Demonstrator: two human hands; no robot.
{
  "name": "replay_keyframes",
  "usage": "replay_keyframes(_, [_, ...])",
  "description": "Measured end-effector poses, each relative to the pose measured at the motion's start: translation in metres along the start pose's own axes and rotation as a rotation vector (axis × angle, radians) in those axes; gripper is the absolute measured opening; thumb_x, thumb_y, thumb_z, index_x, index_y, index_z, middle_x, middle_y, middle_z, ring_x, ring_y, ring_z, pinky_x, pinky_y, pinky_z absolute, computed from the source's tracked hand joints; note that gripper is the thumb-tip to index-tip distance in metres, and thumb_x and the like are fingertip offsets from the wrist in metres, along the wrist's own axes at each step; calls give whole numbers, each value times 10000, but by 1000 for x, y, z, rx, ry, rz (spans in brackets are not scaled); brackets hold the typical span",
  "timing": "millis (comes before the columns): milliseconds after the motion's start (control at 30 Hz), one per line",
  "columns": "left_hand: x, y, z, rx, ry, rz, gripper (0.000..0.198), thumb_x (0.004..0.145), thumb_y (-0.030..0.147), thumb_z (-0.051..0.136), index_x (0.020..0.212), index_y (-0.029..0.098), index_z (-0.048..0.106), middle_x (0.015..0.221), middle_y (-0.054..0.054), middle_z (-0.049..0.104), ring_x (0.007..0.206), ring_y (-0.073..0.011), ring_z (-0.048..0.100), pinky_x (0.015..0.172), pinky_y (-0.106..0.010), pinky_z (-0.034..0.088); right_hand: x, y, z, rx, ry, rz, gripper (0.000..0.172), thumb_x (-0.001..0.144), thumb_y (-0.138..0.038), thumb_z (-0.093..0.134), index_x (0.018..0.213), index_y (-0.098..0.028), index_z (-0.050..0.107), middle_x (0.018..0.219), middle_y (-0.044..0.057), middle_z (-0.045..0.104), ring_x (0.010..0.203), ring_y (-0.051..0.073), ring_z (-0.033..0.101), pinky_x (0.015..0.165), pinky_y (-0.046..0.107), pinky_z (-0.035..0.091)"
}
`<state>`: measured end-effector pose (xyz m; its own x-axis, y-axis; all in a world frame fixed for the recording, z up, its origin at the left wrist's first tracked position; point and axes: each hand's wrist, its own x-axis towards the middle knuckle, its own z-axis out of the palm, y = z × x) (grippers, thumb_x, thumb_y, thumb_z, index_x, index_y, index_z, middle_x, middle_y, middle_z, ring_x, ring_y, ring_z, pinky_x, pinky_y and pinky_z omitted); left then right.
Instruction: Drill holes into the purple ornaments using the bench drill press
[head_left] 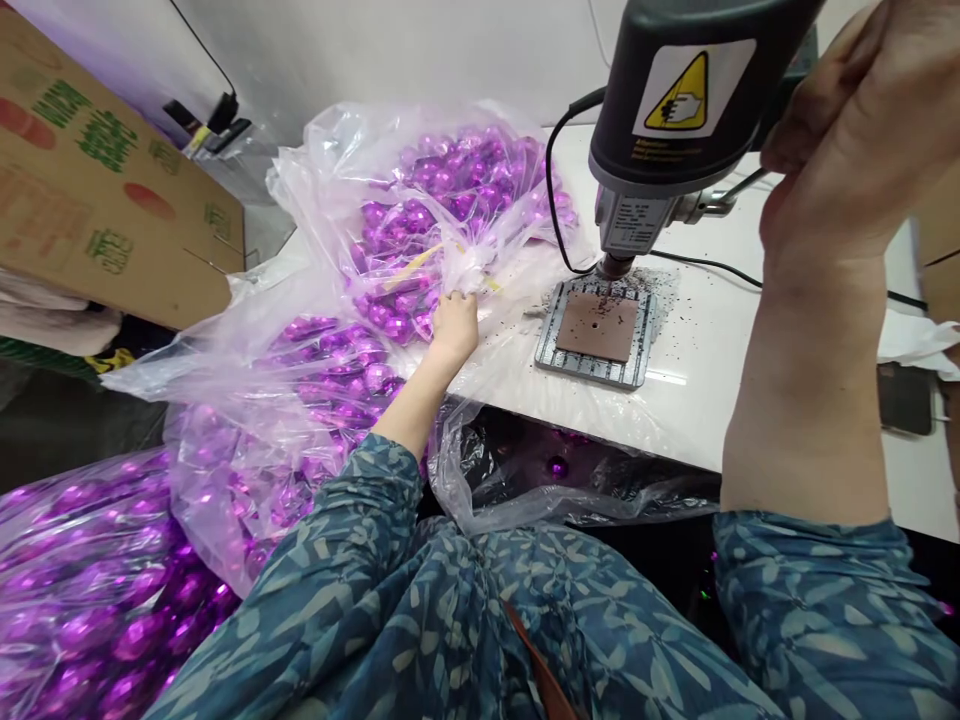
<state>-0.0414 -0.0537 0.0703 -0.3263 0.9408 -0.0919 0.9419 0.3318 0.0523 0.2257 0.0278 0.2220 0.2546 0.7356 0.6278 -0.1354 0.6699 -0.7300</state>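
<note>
Clearly, left hand (452,326) grips bag (330,175) near warning-labelled drill (637,70).

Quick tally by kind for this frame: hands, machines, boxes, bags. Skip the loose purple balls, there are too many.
Hands: 2 (left hand, right hand)
Drill press: 1
Metal drill table: 1
Cardboard box: 1
Plastic bags: 3 that separate clearly; folds may hide more
Total: 8
</note>
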Motion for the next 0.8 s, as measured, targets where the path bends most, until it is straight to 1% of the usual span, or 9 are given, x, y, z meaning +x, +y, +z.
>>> replay_keyframes(100, [-6, -1, -7, 74, -69, 2, 580, 1050, -17, 355, 1436, 75, 778, 1530, -298, 713, 1492, -422, 662, 1165, -481, 583, 1, -2, 5, -123, 233, 23, 566, 1077, -117, 457, 565, -216, 239, 581, -22, 185, 462, -23, 248, 519, 203, 196])
replay_keyframes(167, [-8, -1, -7, 137, -126, 39, 565, 1034, -24, 377, 1419, 39, 786, 1520, -316, 719, 1518, -438, 642, 1193, -493, 571, 2, 0, 9, -97, 277, 34, 582, 1071, -143, 490, 580, -232, 189, 562, -32, 154, 433, -17, 234, 501, 214, 163])
replay_keyframes(233, [-7, -1, -5, 187, -153, 76, 554, 1025, -20, 398, 1412, 41, 790, 1510, -318, 728, 1520, -448, 641, 1214, -521, 559, 5, 5, 11, -10, 300, 0, 580, 1072, -153, 486, 608, -249, 152, 575, -38, 137, 422, -20, 201, 488, 224, 126])
replay_keyframes(333, [-4, -3, -1, 195, -152, 108, 540, 1011, -10, 424, 1396, 64, 796, 1486, -322, 734, 1464, -455, 686, 1202, -556, 565, 10, 17, 12, 85, 268, -49, 532, 1087, -147, 448, 630, -243, 193, 593, -40, 172, 422, -27, 216, 477, 229, 97])
replay_keyframes(467, [-1, -15, 3, 63, -76, 126, 491, 999, 17, 487, 1382, 101, 784, 1456, -313, 718, 1346, -453, 739, 1140, -579, 590, 15, 24, 12, 206, 274, -121, 525, 1096, -149, 416, 652, -236, 150, 555, -45, 148, 392, -23, 183, 465, 266, 8])
replay_keyframes(533, [-2, -21, 4, -160, 56, 142, 412, 1020, 101, 588, 1387, 148, 771, 1421, -265, 726, 1271, -411, 757, 1137, -570, 600, 14, 18, 14, 203, 249, -104, 531, 1080, -111, 417, 683, -238, 89, 533, -51, 125, 379, -26, 175, 471, 278, 11])
replay_keyframes(633, [-3, -20, 6, -763, 217, 225, 382, 1030, 262, 741, 1412, 249, 741, 1348, -142, 770, 1196, -286, 775, 1102, -454, 650, 9, 6, 16, 136, 216, -29, 538, 1072, -77, 402, 683, -227, 61, 510, -55, 122, 362, -32, 186, 478, 302, 16])
replay_keyframes(700, [-5, -10, 9, -1205, 130, 257, 423, 1040, 354, 779, 1453, 300, 708, 1333, -92, 795, 1174, -237, 797, 1051, -394, 685, 6, 2, 16, 125, 196, -11, 529, 1088, -87, 343, 664, -228, 59, 507, -48, 105, 351, -28, 166, 477, 311, 9])
replay_keyframes(800, [-9, 16, 17, -1642, -169, 177, 490, 1042, 471, 810, 1485, 302, 688, 1347, -103, 810, 1226, -268, 824, 1078, -437, 706, 6, 5, 12, 132, 162, -74, 554, 1084, -92, 387, 688, -232, 25, 530, -43, 106, 389, -37, 184, 496, 255, 68])
